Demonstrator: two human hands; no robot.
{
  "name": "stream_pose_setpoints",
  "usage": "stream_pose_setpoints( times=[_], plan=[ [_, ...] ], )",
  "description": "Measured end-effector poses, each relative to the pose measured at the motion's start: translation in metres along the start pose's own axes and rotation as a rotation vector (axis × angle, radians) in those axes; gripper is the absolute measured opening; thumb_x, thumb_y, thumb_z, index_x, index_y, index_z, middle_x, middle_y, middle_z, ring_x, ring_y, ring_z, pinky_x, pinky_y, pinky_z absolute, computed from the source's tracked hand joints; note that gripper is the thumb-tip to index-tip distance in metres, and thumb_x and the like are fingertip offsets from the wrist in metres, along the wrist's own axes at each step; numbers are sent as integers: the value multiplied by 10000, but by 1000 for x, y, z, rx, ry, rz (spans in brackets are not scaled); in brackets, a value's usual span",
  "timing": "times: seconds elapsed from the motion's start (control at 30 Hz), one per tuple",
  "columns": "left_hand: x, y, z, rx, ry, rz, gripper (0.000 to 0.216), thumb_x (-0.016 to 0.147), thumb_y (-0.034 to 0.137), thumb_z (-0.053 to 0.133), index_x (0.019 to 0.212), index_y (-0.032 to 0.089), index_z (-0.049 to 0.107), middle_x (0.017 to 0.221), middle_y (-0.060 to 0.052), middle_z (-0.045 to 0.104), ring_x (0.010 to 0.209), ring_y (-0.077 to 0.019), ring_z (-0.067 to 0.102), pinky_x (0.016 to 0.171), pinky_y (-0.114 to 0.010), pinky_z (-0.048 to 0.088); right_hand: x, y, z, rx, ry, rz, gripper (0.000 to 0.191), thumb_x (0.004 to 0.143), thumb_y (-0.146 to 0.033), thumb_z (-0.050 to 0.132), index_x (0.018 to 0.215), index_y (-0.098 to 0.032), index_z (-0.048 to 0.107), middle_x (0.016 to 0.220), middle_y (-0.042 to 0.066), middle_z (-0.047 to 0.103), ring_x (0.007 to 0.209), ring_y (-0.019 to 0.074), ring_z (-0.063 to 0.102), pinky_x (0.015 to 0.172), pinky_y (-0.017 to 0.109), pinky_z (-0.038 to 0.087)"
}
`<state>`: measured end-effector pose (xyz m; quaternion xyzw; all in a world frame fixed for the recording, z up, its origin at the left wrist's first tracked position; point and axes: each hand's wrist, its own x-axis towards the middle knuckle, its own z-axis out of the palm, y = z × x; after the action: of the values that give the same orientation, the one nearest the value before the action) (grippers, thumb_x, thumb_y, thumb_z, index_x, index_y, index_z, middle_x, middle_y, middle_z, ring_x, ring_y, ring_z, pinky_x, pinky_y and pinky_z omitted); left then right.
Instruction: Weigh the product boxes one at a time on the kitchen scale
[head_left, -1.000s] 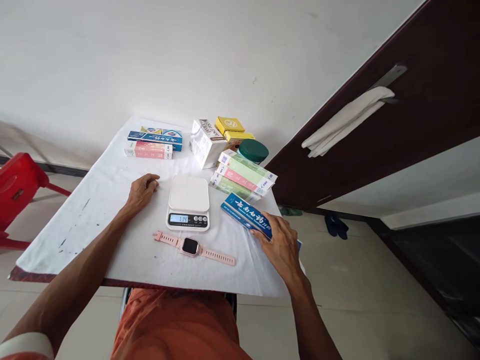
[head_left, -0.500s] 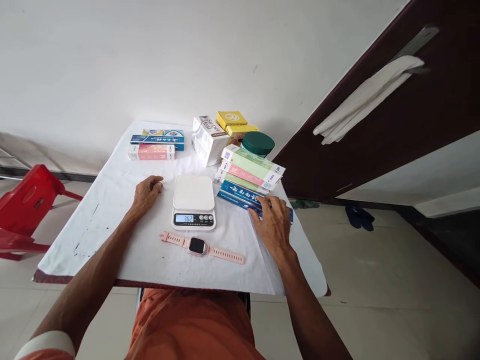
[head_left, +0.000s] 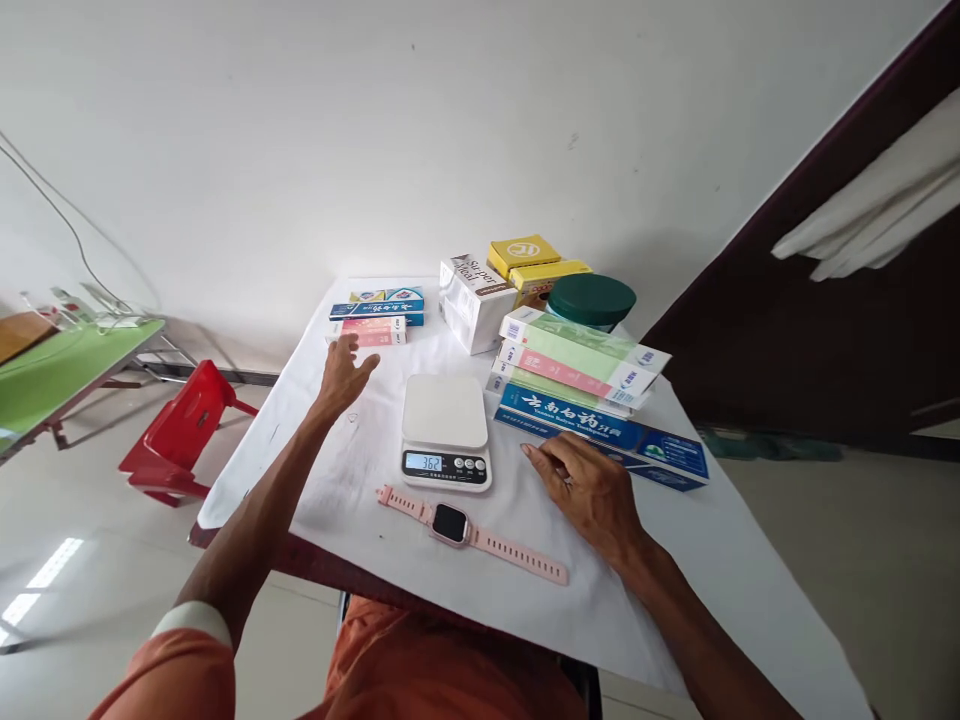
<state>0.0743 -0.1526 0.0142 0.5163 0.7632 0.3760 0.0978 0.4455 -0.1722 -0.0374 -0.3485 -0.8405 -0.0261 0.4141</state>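
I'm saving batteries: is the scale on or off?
On. The scale has a lit display showing digits.

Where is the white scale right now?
In the head view, the white scale sits between the left hand and right hand, with the pink watch on its near side.

Pink box [head_left: 382, 331] — partly hidden, towel [head_left: 885, 190] — cut off

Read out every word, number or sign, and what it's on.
"362": scale display
"云南白药牙膏", "Yunnan Baiyao Toothpaste": nearer blue box
"Super", next word unclear: white box
Round white logo: back yellow box
The remaining print: too small or blurred.
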Motion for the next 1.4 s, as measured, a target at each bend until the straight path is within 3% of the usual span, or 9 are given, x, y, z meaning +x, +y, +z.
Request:
stream_pose_setpoints(
  times=[0.13, 0.27, 0.37, 0.67, 0.77, 0.9, 1.07, 1.23, 1.4],
  plan=[
    [46, 8, 12, 396, -15, 99, 705, 834, 389, 720, 1454, 176, 460, 1458, -206, 501, 1343, -382, 494, 1077, -512, 428, -2, 0, 12, 49, 38, -27, 363, 1024, -286, 595, 676, -193, 548, 606, -28, 521, 522, 91, 484, 526, 232, 366],
    [72, -1, 34, 612, -161, 235, 542, 943, 475, 593, 1405, 199, 527, 1446, -193, 526, 1331, -390, 482, 1075, -508, 403, -7, 5, 10, 61, 63, -15, 409, 1019, -286, 605, 633, -192, 508, 594, -33, 488, 502, 81, 449, 517, 239, 353],
    [84, -10, 43, 675, -168, 275, 615, 922, 531, 613, 1440, 217, 507, 1461, -187, 517, 1335, -392, 469, 1101, -512, 376, -8, 7, 8, 64, 81, -4, 388, 1009, -265, 622, 640, -180, 537, 591, -33, 490, 510, 79, 453, 524, 233, 357],
    [115, 0, 17, 700, -388, 232, 634, 726, 400, 792, 1310, 246, 598, 1381, -156, 549, 1350, -402, 471, 1128, -558, 377, -7, 3, 9, -3, 66, -48, 362, 1022, -243, 599, 670, -159, 605, 611, -11, 563, 531, 82, 498, 547, 242, 363],
    [102, -1, 3, 681, -433, 240, 599, 694, 388, 798, 1240, 220, 620, 1271, -125, 587, 1210, -335, 567, 1042, -475, 476, -8, 4, 9, -55, 50, -44, 395, 1032, -245, 580, 645, -165, 586, 598, -17, 554, 518, 82, 481, 538, 247, 349],
    [68, 2, -21, 539, -386, 254, 537, 785, 471, 722, 1226, 183, 620, 1162, -107, 590, 1066, -264, 601, 945, -413, 525, -11, 6, 12, -94, 17, -18, 402, 1043, -263, 553, 654, -171, 594, 615, -7, 578, 550, 97, 512, 547, 255, 342],
    [18, 37, -47, 333, -414, 428, 555, 774, 534, 763, 1238, 251, 650, 1127, -62, 612, 1037, -247, 610, 948, -426, 526, -14, 8, 17, -23, -88, 102, 425, 1046, -324, 525, 654, -180, 602, 627, 16, 593, 569, 120, 504, 550, 268, 308],
    [-24, 80, -32, 396, -619, 614, 576, 769, 398, 808, 1298, 240, 646, 1178, -85, 601, 1117, -282, 597, 993, -456, 514, -13, 10, 20, 9, -129, 180, 451, 1046, -368, 507, 653, -172, 610, 648, 27, 602, 572, 121, 493, 556, 265, 295],
    [-36, 90, -6, 526, -665, 632, 561, 793, 299, 796, 1331, 251, 645, 1197, -94, 593, 1117, -300, 582, 1023, -504, 471, -11, 10, 19, -11, -131, 174, 451, 1047, -362, 504, 658, -168, 624, 659, 26, 607, 575, 118, 492, 560, 261, 294]
  ],
)
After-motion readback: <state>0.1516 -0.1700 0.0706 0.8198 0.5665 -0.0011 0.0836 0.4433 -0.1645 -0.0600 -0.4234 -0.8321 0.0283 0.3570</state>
